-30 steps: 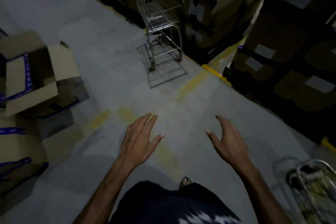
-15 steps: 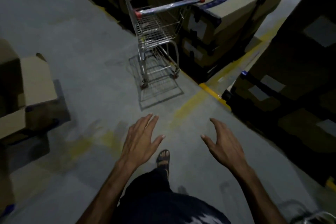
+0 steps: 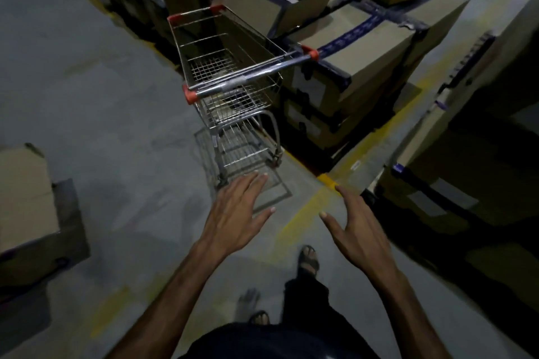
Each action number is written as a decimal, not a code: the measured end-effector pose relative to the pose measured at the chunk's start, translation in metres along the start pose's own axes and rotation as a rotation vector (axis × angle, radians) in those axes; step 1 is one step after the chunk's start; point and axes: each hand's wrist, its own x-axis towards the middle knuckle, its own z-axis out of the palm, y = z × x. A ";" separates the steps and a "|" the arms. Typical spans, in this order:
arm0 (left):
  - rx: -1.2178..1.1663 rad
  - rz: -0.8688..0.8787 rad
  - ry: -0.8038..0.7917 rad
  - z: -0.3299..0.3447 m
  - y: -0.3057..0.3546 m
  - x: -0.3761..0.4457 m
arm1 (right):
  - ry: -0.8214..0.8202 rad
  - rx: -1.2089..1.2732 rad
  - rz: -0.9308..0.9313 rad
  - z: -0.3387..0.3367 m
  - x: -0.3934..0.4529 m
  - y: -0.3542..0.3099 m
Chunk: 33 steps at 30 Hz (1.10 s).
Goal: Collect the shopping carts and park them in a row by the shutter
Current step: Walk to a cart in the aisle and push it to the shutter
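Shopping cart, wire mesh, stands at 12 o'clock from the person on the grey concrete floor. Its chrome handle bar with red end caps faces the person, slanting up toward 2 o'clock. Basket looks mostly bare; a few dim items on the mesh floor, too dark to identify. Lower rack and rear wheels visible beneath.

Stacked cardboard boxes with dark blue tape sit just beside the cart at its 3 o'clock side, on the far side of a worn yellow floor line. More cartons run toward 11 o'clock behind the cart. Another box sits at 9 o'clock, well apart from the cart.

Left hand is outstretched, palm down, fingers spread apart, holding nothing; fingertips overlap the cart's lower rack in view, but the hand is short of the handle. Right hand likewise splayed and empty, at 1 o'clock, above the yellow line. Neither touches the cart.

A sandalled foot is forward at 6 o'clock, below the hands; the other foot trails behind.
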 end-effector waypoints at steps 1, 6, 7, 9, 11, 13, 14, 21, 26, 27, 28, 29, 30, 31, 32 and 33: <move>0.007 -0.019 0.003 0.003 -0.006 0.013 | -0.020 -0.001 -0.029 0.000 0.024 0.003; 0.031 -0.163 0.039 0.001 -0.029 0.074 | -0.098 -0.018 -0.151 -0.020 0.141 0.001; 0.044 -0.195 0.053 -0.004 -0.032 0.088 | -0.118 -0.022 -0.185 -0.027 0.164 -0.004; 0.061 -0.262 0.097 -0.013 -0.037 0.114 | -0.149 -0.037 -0.253 -0.040 0.210 -0.015; 0.079 -0.314 0.129 -0.020 -0.040 0.139 | -0.159 -0.059 -0.328 -0.048 0.254 -0.024; 0.085 -0.352 0.154 -0.026 -0.044 0.162 | -0.158 -0.109 -0.393 -0.056 0.297 -0.036; 0.080 -0.369 0.170 -0.030 -0.045 0.171 | -0.166 -0.138 -0.419 -0.061 0.316 -0.043; 0.095 -0.458 0.223 -0.039 -0.080 0.230 | -0.229 -0.251 -0.545 -0.065 0.423 -0.083; 0.154 -0.398 0.255 -0.038 -0.133 0.280 | -0.275 -0.395 -0.545 -0.047 0.495 -0.100; 0.175 -0.406 0.252 -0.037 -0.142 0.291 | -0.296 -0.424 -0.541 -0.042 0.508 -0.101; 0.183 -0.425 0.236 -0.035 -0.149 0.302 | -0.334 -0.449 -0.531 -0.037 0.519 -0.103; 0.164 -0.451 0.192 -0.031 -0.157 0.312 | -0.380 -0.468 -0.516 -0.032 0.530 -0.104; 0.133 -0.477 0.124 -0.027 -0.164 0.321 | -0.414 -0.486 -0.509 -0.027 0.539 -0.105; 0.121 -0.508 0.049 -0.023 -0.169 0.328 | -0.425 -0.513 -0.520 -0.021 0.548 -0.103; 0.138 -0.531 -0.016 -0.019 -0.175 0.333 | -0.410 -0.537 -0.548 -0.016 0.554 -0.099; 0.172 -0.554 -0.065 -0.019 -0.178 0.336 | -0.380 -0.551 -0.579 -0.011 0.559 -0.096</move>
